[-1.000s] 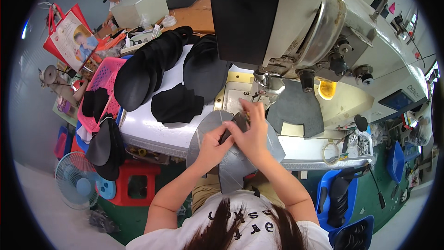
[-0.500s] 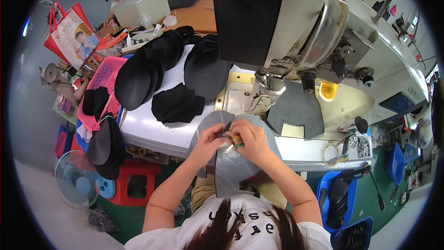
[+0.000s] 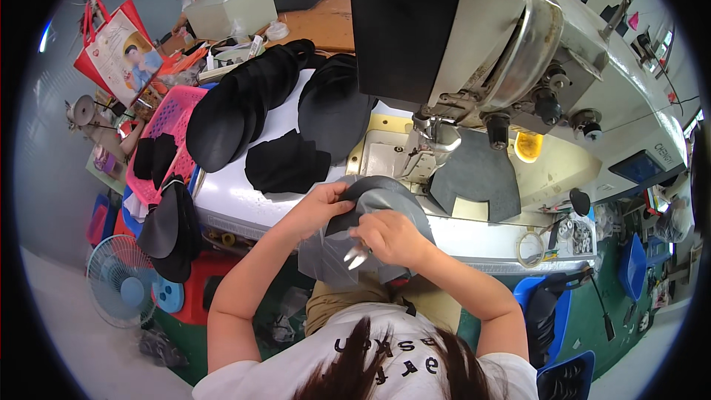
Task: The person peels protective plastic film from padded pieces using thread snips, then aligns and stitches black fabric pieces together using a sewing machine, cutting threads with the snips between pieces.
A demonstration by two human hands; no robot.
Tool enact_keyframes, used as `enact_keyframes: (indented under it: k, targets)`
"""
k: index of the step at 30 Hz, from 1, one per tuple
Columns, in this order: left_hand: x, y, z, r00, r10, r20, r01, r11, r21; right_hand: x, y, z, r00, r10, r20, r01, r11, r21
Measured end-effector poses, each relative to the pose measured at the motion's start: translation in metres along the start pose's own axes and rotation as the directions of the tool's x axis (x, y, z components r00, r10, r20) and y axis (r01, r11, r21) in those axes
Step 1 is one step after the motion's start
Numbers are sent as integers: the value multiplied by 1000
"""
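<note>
The grey piece is shifted, pinched by left hand; metal tool now exposed, clutched by right hand, apparently readied.

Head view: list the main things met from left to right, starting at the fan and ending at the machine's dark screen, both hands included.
Fan → red stool → left hand → right hand → yellow cup-like piece → dark screen.

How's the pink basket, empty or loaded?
Loaded: black pieces lie in the pink basket. Cannot tell how deep they go.
</note>
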State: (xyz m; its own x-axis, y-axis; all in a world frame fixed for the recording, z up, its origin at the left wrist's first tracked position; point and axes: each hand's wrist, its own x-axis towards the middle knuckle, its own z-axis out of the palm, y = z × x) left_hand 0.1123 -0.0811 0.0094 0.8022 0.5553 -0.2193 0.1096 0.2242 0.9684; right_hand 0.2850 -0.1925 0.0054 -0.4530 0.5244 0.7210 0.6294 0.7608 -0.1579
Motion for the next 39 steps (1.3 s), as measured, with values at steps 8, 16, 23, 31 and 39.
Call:
enact_keyframes:
  k: [8,16,23,31,39]
  targets:
    - [3,-4,21,988,-61,-139,66,998,25,6,4,10,990,135,-44,-135,991,-7]
    - [12,12,15,453,882,127,-315,25,949,-10,-26,-21,990,6,-143,-10,999,-30]
    - [16,39,-11,322,932,-169,-165,231,959,-78,-91,-66,967,193,-167,-183,981,71]
    - [16,52,-17,306,924,-230,-143,283,948,-228,-154,-111,174,582,-794,-496,749,440]
    - [-15,71,-22,549,792,-265,-319,492,810,-438,-200,-165,-397,740,-543,-721,-617,-314]
